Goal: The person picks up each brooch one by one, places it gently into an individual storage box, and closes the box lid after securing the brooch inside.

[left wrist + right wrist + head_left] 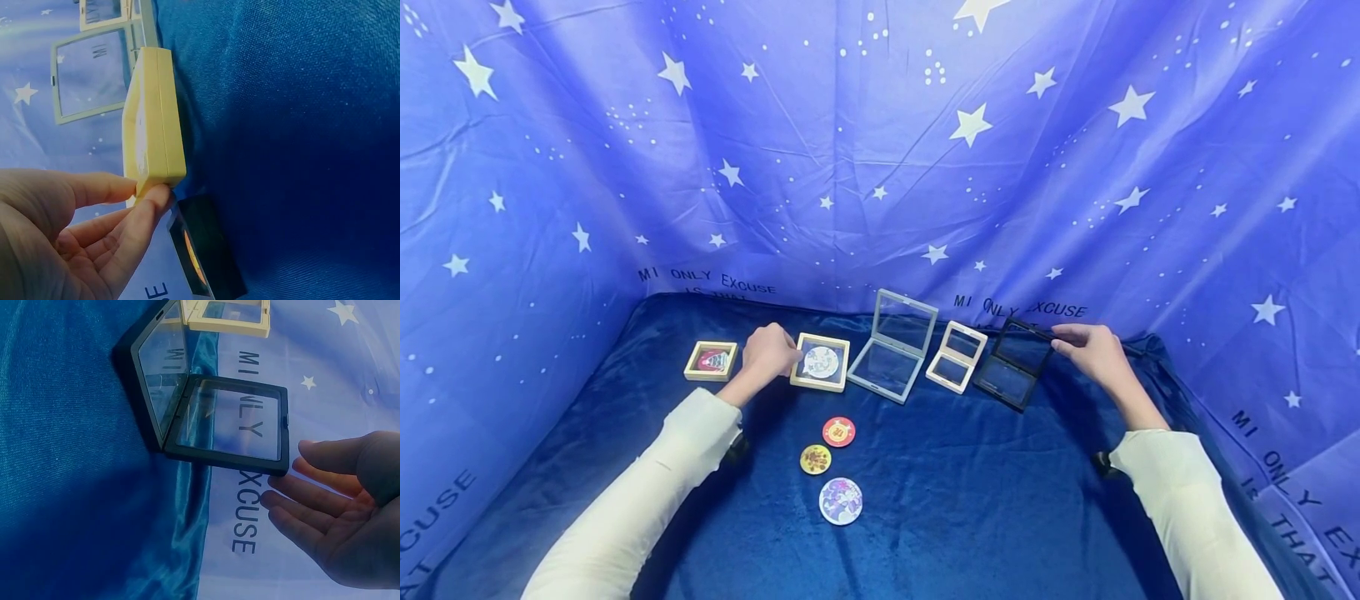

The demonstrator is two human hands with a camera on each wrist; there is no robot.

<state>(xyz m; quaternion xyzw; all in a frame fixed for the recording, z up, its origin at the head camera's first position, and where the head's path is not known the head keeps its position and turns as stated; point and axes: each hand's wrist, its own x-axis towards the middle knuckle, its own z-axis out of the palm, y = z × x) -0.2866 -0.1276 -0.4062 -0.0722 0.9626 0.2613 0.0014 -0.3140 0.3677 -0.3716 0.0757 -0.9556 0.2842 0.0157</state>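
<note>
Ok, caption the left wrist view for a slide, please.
Left grip pinching a closed cream frame by its edge, with an open grey frame beyond it.

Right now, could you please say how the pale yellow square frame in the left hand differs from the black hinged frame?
The pale yellow square frame is closed, whereas the black hinged frame is open. The yellow frame contains a round white badge; the black frame shows none. Both have see-through panels.

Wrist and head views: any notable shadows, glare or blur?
Head view: pale sheen on the curtain, shadows on the cloth; left wrist view: dimmer, much of the cloth shadowed; right wrist view: also dim, the black case mirroring lettering; no heavy blur in any view.
</note>
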